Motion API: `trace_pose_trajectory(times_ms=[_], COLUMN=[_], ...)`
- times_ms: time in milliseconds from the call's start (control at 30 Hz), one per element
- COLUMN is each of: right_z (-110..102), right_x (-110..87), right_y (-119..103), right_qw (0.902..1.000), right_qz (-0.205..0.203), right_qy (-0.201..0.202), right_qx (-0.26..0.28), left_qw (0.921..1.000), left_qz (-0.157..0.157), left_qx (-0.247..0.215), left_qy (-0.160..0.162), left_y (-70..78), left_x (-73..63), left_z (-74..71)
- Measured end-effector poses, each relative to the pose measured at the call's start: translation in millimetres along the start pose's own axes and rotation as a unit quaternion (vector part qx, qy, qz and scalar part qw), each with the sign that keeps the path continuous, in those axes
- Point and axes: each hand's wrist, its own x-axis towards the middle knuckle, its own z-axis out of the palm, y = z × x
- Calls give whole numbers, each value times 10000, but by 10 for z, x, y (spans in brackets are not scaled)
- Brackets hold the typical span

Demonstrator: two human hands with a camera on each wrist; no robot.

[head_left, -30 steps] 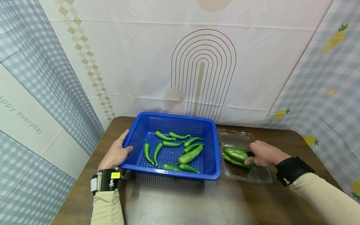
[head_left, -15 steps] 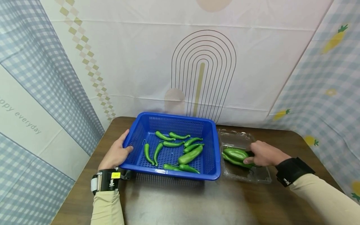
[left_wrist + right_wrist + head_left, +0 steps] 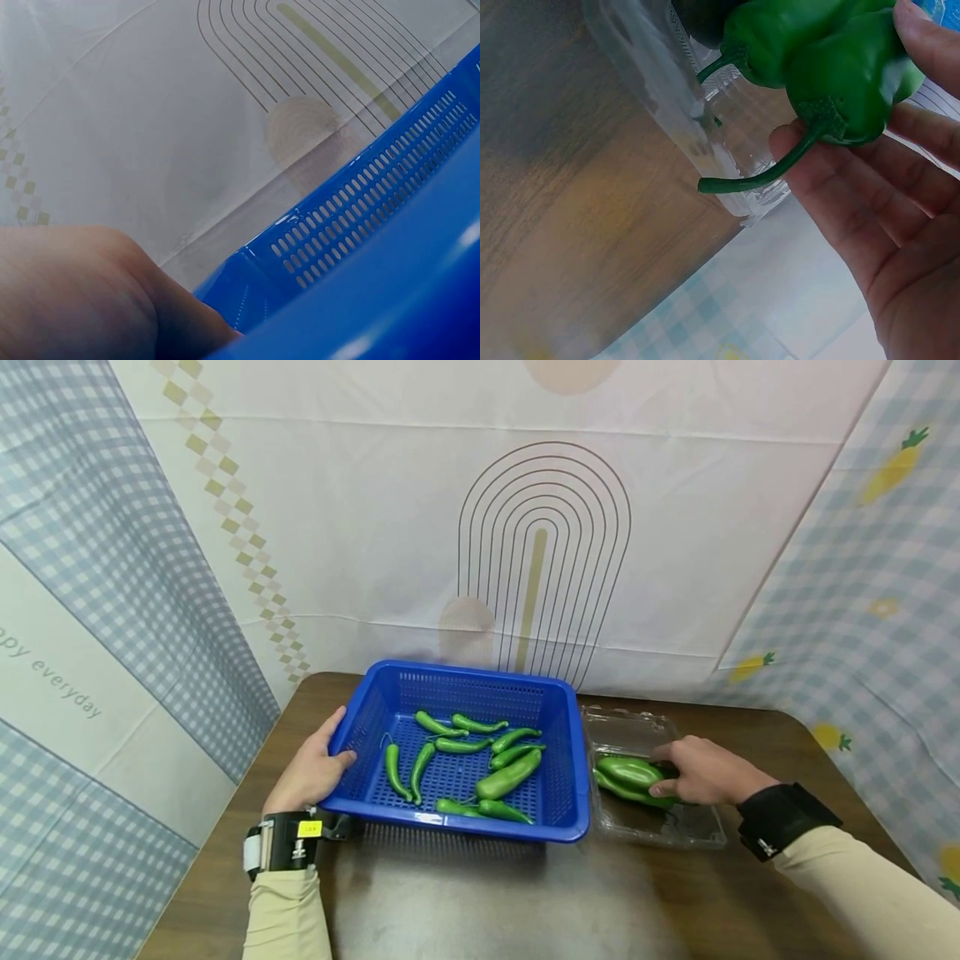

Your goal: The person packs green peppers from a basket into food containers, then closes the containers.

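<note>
green pepper in the clear container on the worktop, right of the blue basket: held in the curled fingers of the nearer right hand, long axis roughly crosswise, stem end away from the basket; left hand grips the basket's rim. skin glossy, green; stem curved.

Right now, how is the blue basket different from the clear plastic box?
The basket is blue, while the box is see-through. The basket looks bigger than the box. The left hand grips the basket's rim; the right hand holds a pepper at the box. Both contain green peppers.
</note>
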Motion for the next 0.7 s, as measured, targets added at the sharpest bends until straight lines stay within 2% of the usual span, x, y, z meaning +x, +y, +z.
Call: trace_pose_trajectory(times_ms=[233,700], right_z=[4,-27], right_x=[26,46], right_y=[0,12], right_qw=[10000,9999], right_qz=[-56,-19], right_qy=[56,-97], right_qx=[-51,78], left_qw=[10000,10000], left_qz=[28,-29], left_qx=[40,-26], left_qy=[-6,-23], left_y=[-8,4], left_x=[0,3], left_z=[-9,-3])
